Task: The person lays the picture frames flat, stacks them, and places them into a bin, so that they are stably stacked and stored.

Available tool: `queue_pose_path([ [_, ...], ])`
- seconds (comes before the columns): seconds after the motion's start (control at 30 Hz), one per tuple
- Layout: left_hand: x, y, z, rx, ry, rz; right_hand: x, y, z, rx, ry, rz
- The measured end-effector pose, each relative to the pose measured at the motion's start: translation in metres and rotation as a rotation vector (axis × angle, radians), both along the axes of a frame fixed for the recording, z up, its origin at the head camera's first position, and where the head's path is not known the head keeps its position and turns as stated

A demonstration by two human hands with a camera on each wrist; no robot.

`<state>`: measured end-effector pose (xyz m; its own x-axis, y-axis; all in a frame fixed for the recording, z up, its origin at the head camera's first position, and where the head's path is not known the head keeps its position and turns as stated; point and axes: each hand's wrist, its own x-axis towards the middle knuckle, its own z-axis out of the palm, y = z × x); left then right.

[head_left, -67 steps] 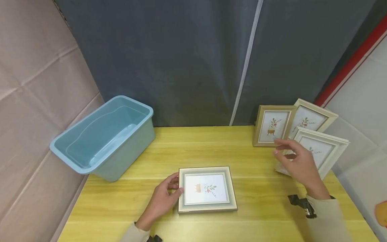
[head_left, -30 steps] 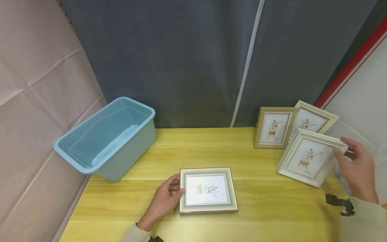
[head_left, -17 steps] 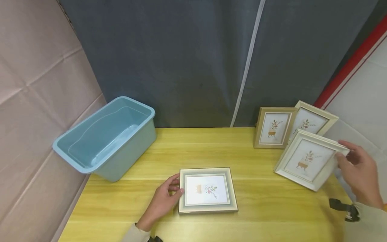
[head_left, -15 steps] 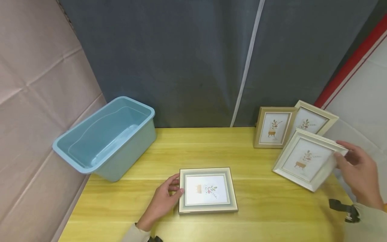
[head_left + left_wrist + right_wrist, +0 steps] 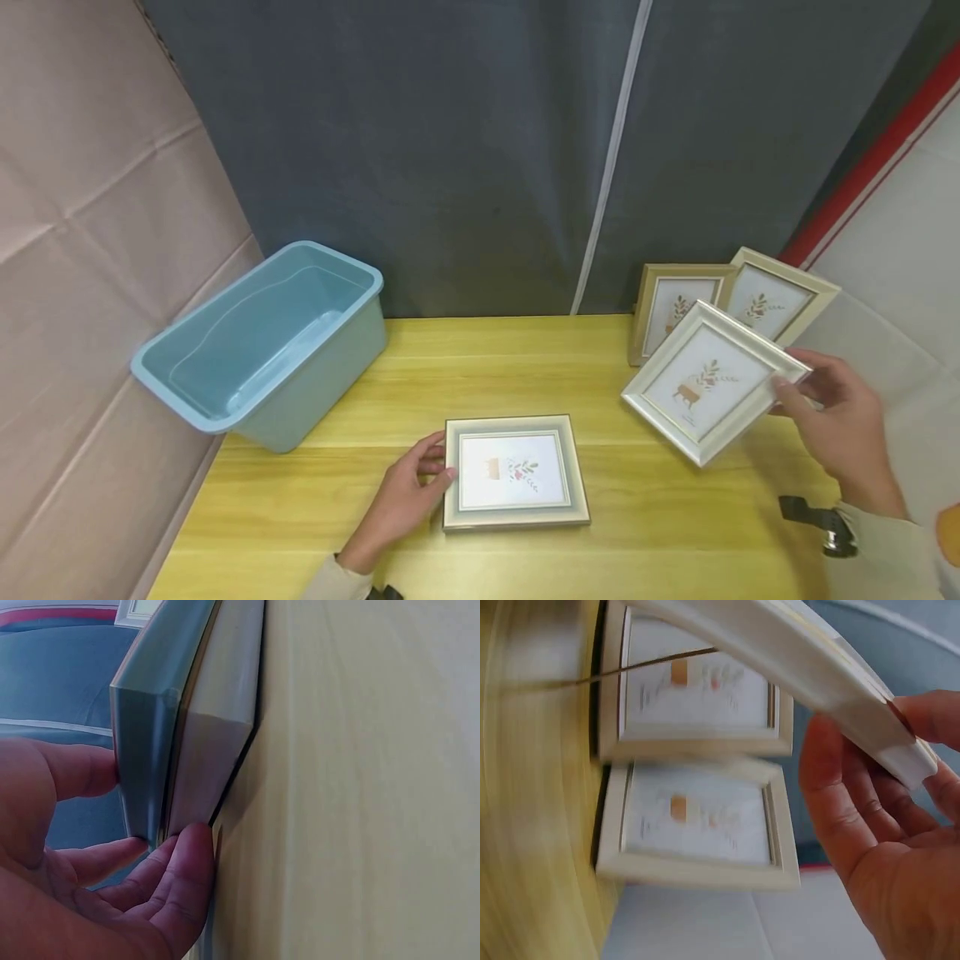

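Note:
My left hand (image 5: 401, 500) holds the left edge of a picture frame with a grey-green and cream border (image 5: 513, 471), which lies flat with its plant print facing up. In the left wrist view, this frame (image 5: 150, 697) rests on a second, pale frame (image 5: 217, 712), and my fingertips touch the sides of both. My right hand (image 5: 843, 417) pinches a cream picture frame (image 5: 708, 383) by its right corner, thumb on the front and fingers behind. That frame is tilted, raised above the table, and partly covers the frames behind it.
At the back right stand a tan picture frame (image 5: 678, 293) and a cream one (image 5: 772, 296), side by side and overlapping. A blue plastic bin (image 5: 258, 396) stands at the left of the yellow wooden table (image 5: 465, 358). A dark curtain (image 5: 450, 167) hangs along the back.
My right hand has taken hold of the front cream picture frame by its right corner, then lifted it and moved it left. My left hand has stayed on the flat frames.

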<state>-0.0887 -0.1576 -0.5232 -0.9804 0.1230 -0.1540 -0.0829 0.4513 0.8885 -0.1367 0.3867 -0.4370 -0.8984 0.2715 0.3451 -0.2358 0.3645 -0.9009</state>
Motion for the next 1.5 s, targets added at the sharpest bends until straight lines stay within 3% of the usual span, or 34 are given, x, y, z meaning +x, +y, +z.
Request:
queue_pose_path([
  [0.17,0.0,-0.001,0.003,-0.01,0.022,0.002,0.0,-0.025,0.004,-0.219,0.067,0.114],
  [0.5,0.0,0.003,0.018,-0.01,0.116,0.093,0.005,-0.058,0.014,-0.283,0.101,0.189],
  [0.63,-0.004,0.008,0.029,0.004,0.167,0.083,0.007,-0.069,0.016,-0.245,0.096,0.194],
  [0.93,-0.015,0.02,0.048,0.061,0.179,-0.078,0.009,-0.096,0.015,-0.189,0.052,0.299],
  [1.1,-0.02,0.023,0.058,0.142,0.207,-0.237,0.01,-0.114,0.014,-0.141,0.02,0.343],
  [1.3,-0.025,0.03,0.066,0.279,0.238,-0.407,0.012,-0.134,0.013,-0.212,0.015,0.458],
  [1.5,-0.03,0.036,0.066,0.402,0.252,-0.541,0.013,-0.152,0.013,-0.254,0.019,0.548],
])
